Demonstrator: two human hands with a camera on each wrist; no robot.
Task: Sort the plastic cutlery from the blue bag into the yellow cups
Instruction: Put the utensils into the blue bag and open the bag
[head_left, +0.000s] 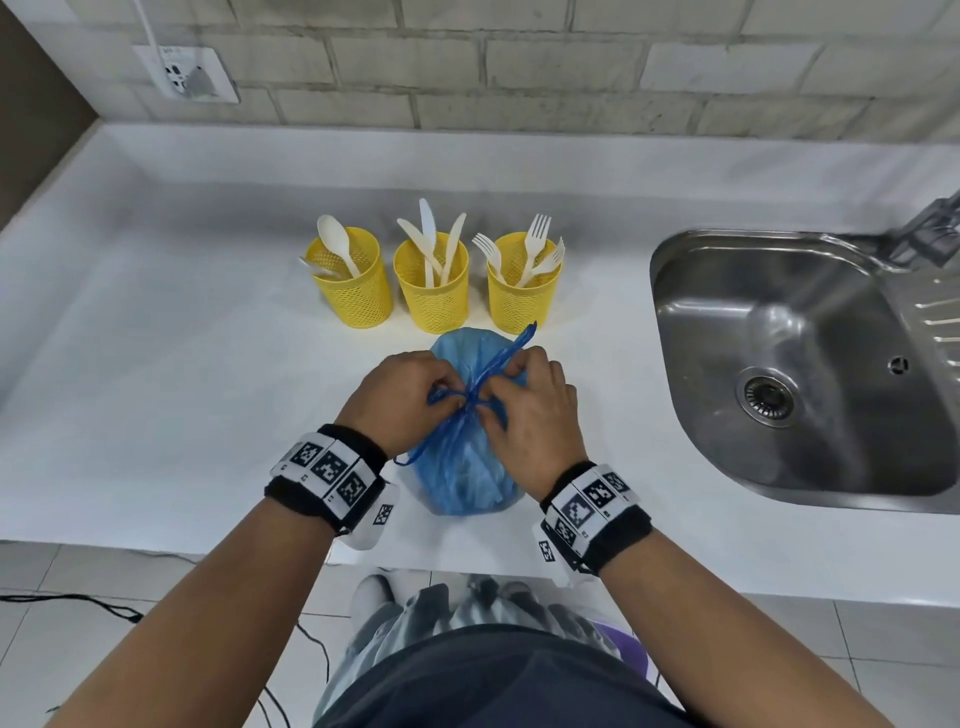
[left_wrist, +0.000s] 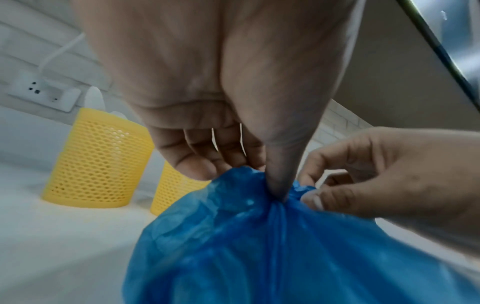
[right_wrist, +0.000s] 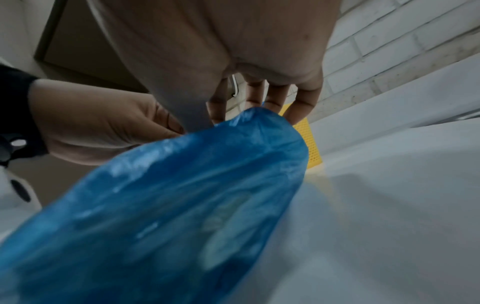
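Note:
A tied blue plastic bag (head_left: 460, 467) lies on the white counter (head_left: 156, 415) in front of me, its knot (head_left: 474, 400) on top. My left hand (head_left: 402, 397) pinches the knot's left strand; in the left wrist view its thumb (left_wrist: 279, 185) presses into the gathered plastic (left_wrist: 259, 236). My right hand (head_left: 530, 410) pinches the strand on the right side. Behind the bag stand three yellow mesh cups: the left cup (head_left: 353, 283) holds spoons, the middle cup (head_left: 431, 283) knives, the right cup (head_left: 522, 283) forks. Pale shapes show faintly through the bag (right_wrist: 182, 205) in the right wrist view.
A steel sink (head_left: 795, 364) with a tap (head_left: 930, 228) is set into the counter at the right. A brick wall (head_left: 519, 67) with a socket (head_left: 184, 73) runs behind. The counter's front edge is just under my wrists, tiled floor below.

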